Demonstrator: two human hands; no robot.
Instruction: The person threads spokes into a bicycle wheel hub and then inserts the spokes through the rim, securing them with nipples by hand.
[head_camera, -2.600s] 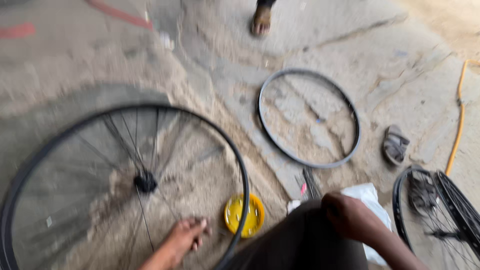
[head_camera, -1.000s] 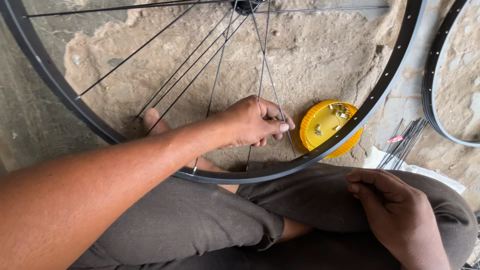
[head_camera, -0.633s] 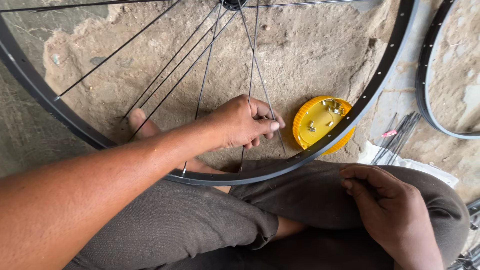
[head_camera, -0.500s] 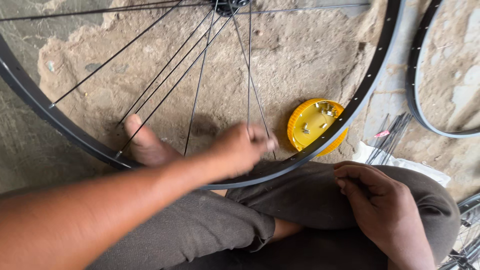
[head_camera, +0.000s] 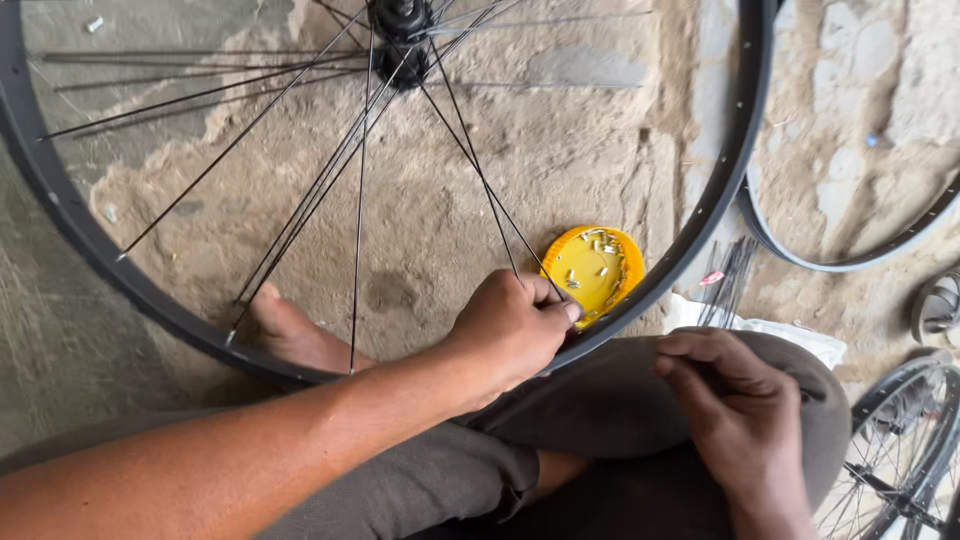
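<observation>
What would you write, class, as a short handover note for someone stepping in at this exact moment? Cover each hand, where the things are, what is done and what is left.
Left hand: fingers pinched on a spoke end at the black rim of the wheel, which leans over the lap.
Right hand: rests on the knee, closed on something thin and dark; I cannot tell what.
Yellow dish of small metal nipples lies on the ground just beyond the rim; loose spokes lie right of it.
Done: several spokes run from the hub towards the rim.
Left: many rim holes show no spoke.
</observation>
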